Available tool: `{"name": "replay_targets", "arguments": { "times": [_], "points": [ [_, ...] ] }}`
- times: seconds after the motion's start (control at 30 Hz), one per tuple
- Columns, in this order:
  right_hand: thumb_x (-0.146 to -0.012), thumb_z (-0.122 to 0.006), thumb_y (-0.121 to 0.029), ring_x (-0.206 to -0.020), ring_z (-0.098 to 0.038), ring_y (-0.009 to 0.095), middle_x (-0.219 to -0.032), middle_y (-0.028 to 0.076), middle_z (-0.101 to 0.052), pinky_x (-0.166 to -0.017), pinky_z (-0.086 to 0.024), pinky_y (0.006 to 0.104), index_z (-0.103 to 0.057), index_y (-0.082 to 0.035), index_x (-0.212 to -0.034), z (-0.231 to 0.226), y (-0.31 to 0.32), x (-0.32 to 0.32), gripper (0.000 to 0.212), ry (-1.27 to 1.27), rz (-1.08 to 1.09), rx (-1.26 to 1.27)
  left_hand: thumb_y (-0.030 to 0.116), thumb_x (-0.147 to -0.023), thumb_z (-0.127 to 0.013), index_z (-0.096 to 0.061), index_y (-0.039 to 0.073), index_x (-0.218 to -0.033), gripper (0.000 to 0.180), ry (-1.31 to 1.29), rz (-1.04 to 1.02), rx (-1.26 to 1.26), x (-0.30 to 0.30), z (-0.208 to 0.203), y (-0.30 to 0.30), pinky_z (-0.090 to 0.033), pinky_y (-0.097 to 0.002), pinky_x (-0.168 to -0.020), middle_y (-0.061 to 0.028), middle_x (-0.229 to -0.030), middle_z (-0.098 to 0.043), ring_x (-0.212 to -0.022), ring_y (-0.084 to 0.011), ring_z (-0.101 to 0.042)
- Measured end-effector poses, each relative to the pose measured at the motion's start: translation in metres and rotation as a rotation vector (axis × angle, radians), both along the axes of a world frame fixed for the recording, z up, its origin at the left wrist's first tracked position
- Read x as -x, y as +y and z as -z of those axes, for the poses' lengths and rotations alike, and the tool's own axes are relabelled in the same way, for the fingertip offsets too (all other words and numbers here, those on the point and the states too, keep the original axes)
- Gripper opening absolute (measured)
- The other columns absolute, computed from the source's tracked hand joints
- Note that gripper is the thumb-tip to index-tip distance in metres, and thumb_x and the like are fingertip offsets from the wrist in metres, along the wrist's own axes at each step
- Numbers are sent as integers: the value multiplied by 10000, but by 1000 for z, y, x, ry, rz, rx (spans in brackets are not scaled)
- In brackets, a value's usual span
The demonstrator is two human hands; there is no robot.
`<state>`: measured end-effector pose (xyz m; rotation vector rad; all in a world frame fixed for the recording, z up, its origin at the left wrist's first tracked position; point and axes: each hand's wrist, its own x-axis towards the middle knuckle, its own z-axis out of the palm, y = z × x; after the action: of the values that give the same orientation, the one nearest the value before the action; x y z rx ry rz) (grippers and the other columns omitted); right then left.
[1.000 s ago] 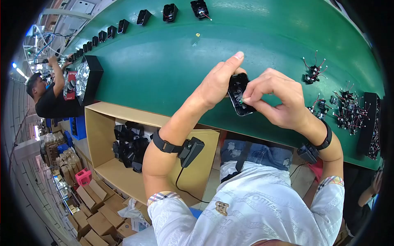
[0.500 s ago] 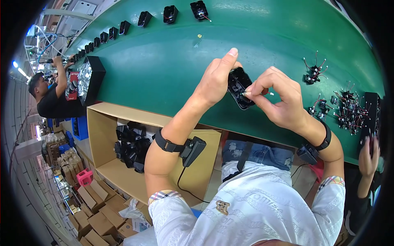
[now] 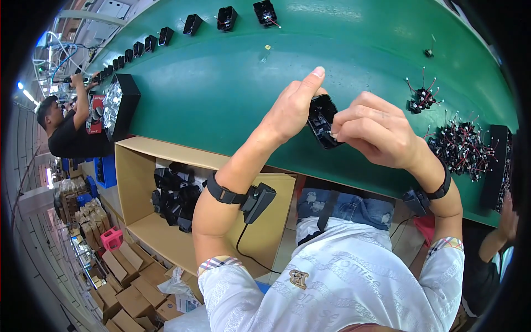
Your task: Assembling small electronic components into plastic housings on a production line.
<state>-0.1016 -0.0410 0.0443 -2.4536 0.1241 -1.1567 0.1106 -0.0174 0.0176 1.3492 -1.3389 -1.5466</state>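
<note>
Long green workbench [image 3: 210,83] with pale floor [image 3: 407,243] below, cardboard boxes [image 3: 133,301] lower left, bright lamp [image 3: 20,86] far left

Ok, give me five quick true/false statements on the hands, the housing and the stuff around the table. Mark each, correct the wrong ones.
1. The left hand holds an open black housing. True.
2. The right hand is well away from that housing. False: its fingertips are right at the housing.
3. A row of black housings runs along the far side of the green table. True.
4. The pile of wired parts lies to the left of both hands. False: it lies to their right.
5. The cardboard box at the table's near edge holds black pieces. True.
</note>
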Motion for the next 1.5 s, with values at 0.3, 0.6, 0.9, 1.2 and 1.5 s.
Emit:
{"name": "replay_targets", "arguments": {
  "times": [0.3, 0.6, 0.9, 1.2, 1.5],
  "points": [
    [-719, -737, -9, -722, -585, 259, -954, 108, -674, -611, -496, 346, -627, -12, -878, 3, 0, 3, 193, 54, -87, 88, 567, -1042, -314, -624, 40, -659, 722, -50, 24, -10, 5, -4, 2, -373, -252, -603, -2, -598, -555, -593, -92, -469],
    [-732, -668, -124, -727, -589, 239, -955, 100, -661, -602, -482, 332, -639, -15, -853, -1, 0, 5, 164, 98, -115, 205, 582, -1033, -312, -574, -30, -617, 785, -150, 73, -23, 7, -11, 4, -357, -338, -596, -41, -561, -436, -588, -153, -391],
    [-741, -701, -89, -730, -580, 234, -925, 79, -661, -609, -469, 344, -634, -40, -885, -9, 2, 6, 166, 160, -168, 163, 596, -1032, -318, -469, 11, -555, 769, -165, 111, -81, 9, -6, 6, -327, -352, -585, -25, -556, -380, -595, -141, -346],
    [-750, -774, 11, -802, -648, 244, -896, 67, -692, -717, -533, 352, -656, -50, -922, 4, 1, 3, 217, 192, -103, -396, 543, -1043, -337, -471, -25, -618, 721, -114, -4, 45, 8, -9, 7, -349, -372, -599, -40, -559, -411, -600, -158, -378],
    [-671, -740, 83, -789, -640, 239, -891, 63, -701, -700, -523, 342, -646, -44, -876, 2, 3, 3, 258, 127, -93, -232, 537, -1048, -325, -520, -4, -602, 728, -102, -3, 49, 6, -7, 4, -336, -343, -567, -17, -552, -426, -575, -131, -381]
  ]
}}
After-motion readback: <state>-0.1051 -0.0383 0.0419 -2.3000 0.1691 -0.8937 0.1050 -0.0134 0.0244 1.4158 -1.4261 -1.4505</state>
